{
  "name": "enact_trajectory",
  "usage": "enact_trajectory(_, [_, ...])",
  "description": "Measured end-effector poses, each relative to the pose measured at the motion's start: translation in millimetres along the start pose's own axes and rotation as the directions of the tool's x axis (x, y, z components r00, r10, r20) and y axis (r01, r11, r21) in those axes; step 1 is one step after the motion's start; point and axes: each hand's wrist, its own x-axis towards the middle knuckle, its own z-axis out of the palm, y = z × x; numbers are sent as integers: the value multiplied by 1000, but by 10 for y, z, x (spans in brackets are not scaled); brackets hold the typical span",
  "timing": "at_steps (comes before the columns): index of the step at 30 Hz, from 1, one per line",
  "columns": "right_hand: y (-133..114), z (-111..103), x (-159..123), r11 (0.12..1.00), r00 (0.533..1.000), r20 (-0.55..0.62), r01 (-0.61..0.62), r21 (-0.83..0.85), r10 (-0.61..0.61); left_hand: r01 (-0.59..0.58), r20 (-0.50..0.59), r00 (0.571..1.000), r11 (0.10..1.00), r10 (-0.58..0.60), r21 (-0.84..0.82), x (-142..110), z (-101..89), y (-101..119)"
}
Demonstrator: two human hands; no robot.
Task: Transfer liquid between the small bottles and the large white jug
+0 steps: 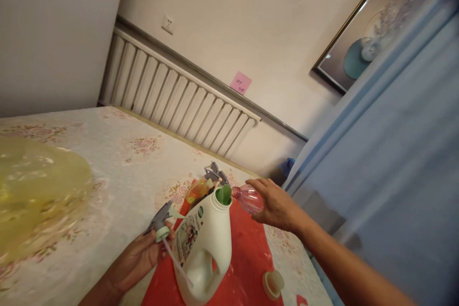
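My left hand (145, 256) is closed around a trigger sprayer head (162, 233), grey with a pale green collar. Its thin dip tube (178, 262) slants down across the front of a large white jug (211, 244). The jug stands uncapped, with a green pouring spout (224, 194) set inside its mouth. My right hand (278, 204) grips a clear pink bottle (250, 199) lying on its side in the air. That bottle's open neck points left, close beside the jug's mouth; whether they touch I cannot tell.
Behind the jug are a spray bottle with orange-yellow liquid (198, 191) and grey sprayer heads (215, 173). A pale cap (273, 284) rests on the red mat (247, 253). A yellow translucent mass (43, 191) covers the table's left. A radiator (179, 93) and blue curtain (387, 162) border the table.
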Motion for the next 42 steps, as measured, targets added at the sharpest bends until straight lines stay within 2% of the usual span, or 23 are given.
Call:
enact_trajectory(5, [-33,-77,19,997,999,40,27,-76,-24,29,51,998,999,-28,-16,71,-172,-56])
enact_trajectory(10, [-70,-114,47,990,997,75,41,-134,-32,16,67,998,1000,-16,-11,93,-241,-70])
enact_trajectory(29, [-83,-189,93,977,992,120,62,-203,-38,16,34,999,1000,-16,-5,91,-196,-36])
enact_trajectory(42, [-46,-222,107,963,990,132,80,-259,-47,7,60,998,1000,-8,15,125,-274,-51])
